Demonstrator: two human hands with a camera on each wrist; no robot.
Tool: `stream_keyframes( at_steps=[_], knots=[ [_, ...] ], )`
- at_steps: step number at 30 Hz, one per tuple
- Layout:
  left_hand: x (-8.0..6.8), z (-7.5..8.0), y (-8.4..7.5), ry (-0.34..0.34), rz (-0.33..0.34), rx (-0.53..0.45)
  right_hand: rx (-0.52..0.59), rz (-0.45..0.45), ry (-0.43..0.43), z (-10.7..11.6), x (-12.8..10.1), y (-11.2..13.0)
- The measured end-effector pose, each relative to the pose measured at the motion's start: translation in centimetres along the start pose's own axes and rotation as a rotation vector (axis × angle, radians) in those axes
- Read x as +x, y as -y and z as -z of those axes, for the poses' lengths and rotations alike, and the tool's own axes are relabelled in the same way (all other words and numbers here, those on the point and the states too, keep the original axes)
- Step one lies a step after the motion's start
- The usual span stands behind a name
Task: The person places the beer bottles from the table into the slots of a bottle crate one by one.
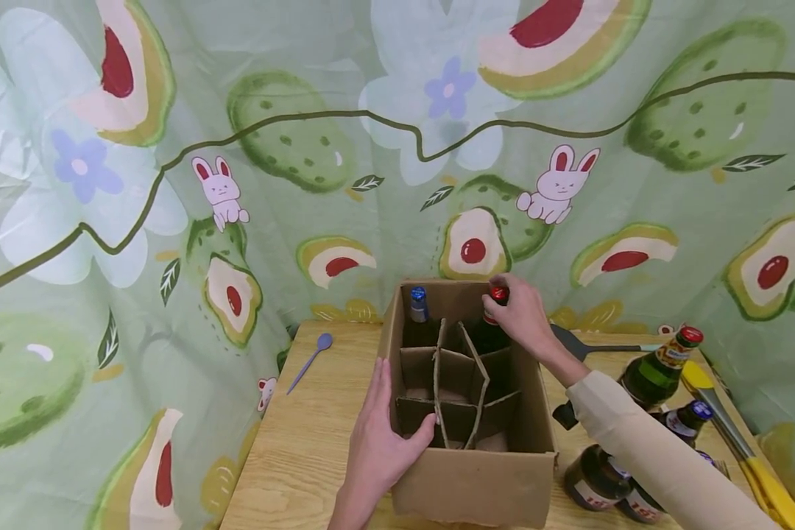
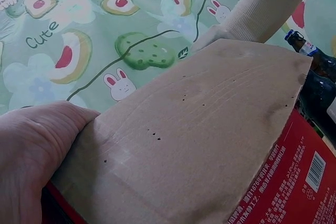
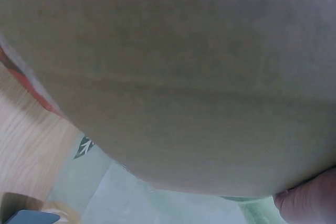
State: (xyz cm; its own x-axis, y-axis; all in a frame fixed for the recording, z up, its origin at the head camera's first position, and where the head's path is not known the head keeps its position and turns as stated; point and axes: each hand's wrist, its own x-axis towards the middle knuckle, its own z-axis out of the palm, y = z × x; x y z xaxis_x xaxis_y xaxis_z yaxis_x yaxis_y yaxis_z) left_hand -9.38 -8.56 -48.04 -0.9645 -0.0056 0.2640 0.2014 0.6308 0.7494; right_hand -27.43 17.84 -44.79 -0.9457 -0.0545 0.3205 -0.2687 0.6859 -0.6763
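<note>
- Nearest to me, my left hand (image 1: 377, 442) grips the near-left wall of the open brown cardboard box (image 1: 470, 482), thumb hooked inside over the rim and fingers flat on the outside.
- From the left wrist view, my palm (image 2: 31, 161) presses against a bare cardboard flap (image 2: 194, 129), with the box's red printed side showing below it.
- Inside the box, a cardboard grid divider (image 1: 457, 390) splits the space into cells.
- My right hand (image 1: 520, 316), in a beige sleeve (image 1: 642, 449), is curled round the neck of a dark glass bottle with a red cap (image 1: 498, 294), which stands in the far-right cell.
- Beside it, a dark bottle with a blue cap (image 1: 418, 305) stands upright in the far-left cell.
- On the wooden desk (image 1: 305, 442) right of the box, a green bottle with a red cap (image 1: 659, 368) leans among several brown bottles (image 1: 596, 482) that lie near my sleeve.
- Left of the box lies a small purple spoon (image 1: 311, 359), well apart from it.
- Behind my right wrist lies a grey spatula (image 1: 589, 346); at the desk's right edge lie yellow-handled tongs (image 1: 742, 434).
- Up close, the right wrist view shows little beyond blurred cardboard.
</note>
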Motion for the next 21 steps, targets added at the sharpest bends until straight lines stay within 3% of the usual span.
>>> stream_keyframes(
  at_steps=[13, 21],
  knots=[
    [-0.1, 0.1, 0.1, 0.008, 0.020, -0.017, 0.107, 0.002, -0.082, 0.1, -0.2, -0.1],
    [-0.1, 0.1, 0.0, 0.018, 0.016, -0.029, 0.200, 0.006, -0.020, 1.9, -1.2, -0.1]
  ],
)
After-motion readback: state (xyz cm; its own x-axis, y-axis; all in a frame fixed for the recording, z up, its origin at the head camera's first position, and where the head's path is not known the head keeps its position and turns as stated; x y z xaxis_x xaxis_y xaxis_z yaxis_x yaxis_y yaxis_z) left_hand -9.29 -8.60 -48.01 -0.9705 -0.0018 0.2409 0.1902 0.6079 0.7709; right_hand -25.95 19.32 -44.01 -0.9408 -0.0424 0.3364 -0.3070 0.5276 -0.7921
